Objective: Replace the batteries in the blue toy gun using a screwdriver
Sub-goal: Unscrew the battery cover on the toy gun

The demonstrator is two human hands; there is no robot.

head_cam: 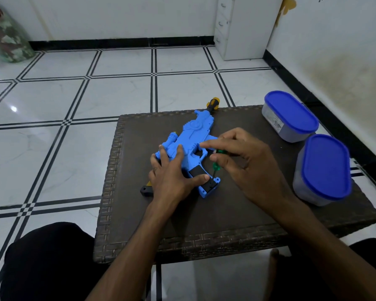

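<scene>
A person's left hand point(172, 170) presses flat, fingers spread, on a blue toy gun point(191, 146) on the counter point(226, 213) while the right hand point(243, 161) pinches a green screwdriver point(215, 165) upright at the grip's near end.

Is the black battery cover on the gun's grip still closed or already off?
Closed: the black cover sits in the grip, screwdriver tip on it.
</scene>
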